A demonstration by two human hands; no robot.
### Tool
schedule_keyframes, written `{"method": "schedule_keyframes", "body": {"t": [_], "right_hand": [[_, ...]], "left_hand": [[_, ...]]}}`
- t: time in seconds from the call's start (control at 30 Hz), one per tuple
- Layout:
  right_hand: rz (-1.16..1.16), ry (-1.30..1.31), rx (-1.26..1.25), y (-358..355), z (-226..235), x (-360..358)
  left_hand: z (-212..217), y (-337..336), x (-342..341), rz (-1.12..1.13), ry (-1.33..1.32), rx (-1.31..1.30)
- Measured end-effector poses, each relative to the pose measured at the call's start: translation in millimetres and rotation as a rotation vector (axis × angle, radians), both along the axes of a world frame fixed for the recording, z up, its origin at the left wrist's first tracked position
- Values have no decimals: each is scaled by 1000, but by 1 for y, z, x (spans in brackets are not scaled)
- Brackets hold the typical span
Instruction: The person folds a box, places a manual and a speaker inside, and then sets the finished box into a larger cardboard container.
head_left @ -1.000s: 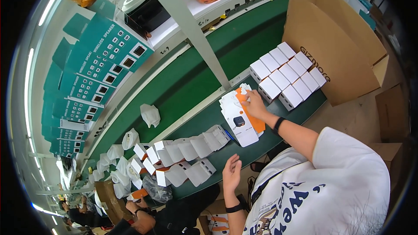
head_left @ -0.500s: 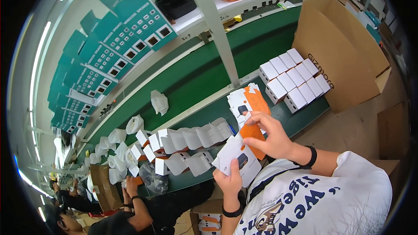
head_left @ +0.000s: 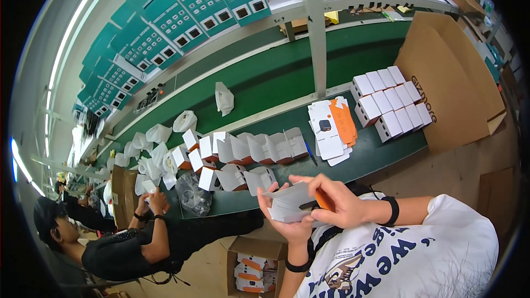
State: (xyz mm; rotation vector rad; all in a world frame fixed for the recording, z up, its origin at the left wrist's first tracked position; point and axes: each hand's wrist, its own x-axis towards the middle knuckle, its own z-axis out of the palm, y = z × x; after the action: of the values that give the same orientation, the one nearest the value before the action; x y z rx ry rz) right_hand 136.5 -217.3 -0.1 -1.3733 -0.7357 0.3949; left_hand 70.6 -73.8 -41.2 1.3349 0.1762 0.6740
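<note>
The flat white and orange cardboard box blank [head_left: 295, 203] looks light, thin and easy to bend, so it is best held by its edges. Both hands pinch it close to the person's chest: the left hand [head_left: 288, 226] from below, the right hand [head_left: 338, 203] on its orange end. More flat box blanks [head_left: 331, 128] lie on the green tabletop [head_left: 375, 154] ahead.
</note>
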Motion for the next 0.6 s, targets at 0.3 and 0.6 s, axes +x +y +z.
{"method": "schedule_keyframes", "body": {"t": [0.3, 0.6], "right_hand": [[86, 225, 239, 9, -3, 13], [188, -207, 67, 2, -8, 26]], "left_hand": [[22, 3, -9, -35, -17, 62], [19, 9, -11, 43, -37, 274]]}}
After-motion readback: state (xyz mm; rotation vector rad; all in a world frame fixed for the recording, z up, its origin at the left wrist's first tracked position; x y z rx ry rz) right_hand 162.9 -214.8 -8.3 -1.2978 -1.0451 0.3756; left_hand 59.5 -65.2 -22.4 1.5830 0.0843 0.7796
